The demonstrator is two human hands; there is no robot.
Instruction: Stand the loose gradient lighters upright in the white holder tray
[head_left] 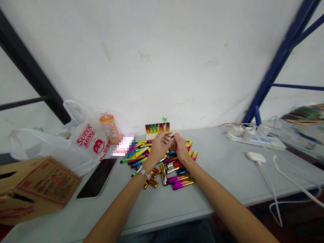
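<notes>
Grey table (pixel 217 152): lighters (pixel 182 184) behind front edge (pixel 167 223), room right of right hand (pixel 180 149).

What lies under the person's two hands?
Colourful lighter-like items lie spread on the table around the left hand and right hand; whatever is directly beneath them is covered.

A cardboard box (pixel 50 182), a dark-screened phone (pixel 97 179), a white plastic bag (pixel 84 138) and an orange-labelled bottle (pixel 107 119) occupy the desk's (pixel 217 148) left; a white power strip (pixel 272 141) lies right, near a blue post (pixel 269 67).
</notes>
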